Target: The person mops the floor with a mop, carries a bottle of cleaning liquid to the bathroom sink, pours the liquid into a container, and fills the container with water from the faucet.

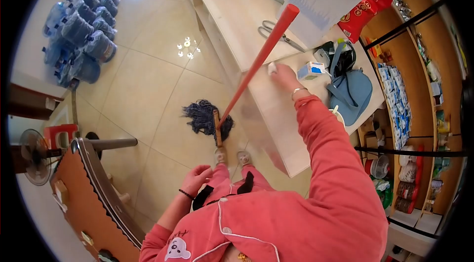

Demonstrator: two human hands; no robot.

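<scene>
Right hand [285,75] was pressing a small white cloth [272,68] flat on the worktop [276,109], next to the leaning mop [247,77]. Left hand [196,178] hung loose w/ fingers curled, holding nothing, above the floor.

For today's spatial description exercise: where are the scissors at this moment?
In the head view, the scissors lie on the white counter, upper middle, just left of the red mop handle and beyond the person's right hand.

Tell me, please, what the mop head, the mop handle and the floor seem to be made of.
Mop head: dark blue yarn, probably cotton, in loose matte strands. Mop handle: smooth red-orange coating, probably plastic or painted metal; the core is hidden. Floor: glazed beige ceramic tiles, with grout lines and bright reflections.
</scene>
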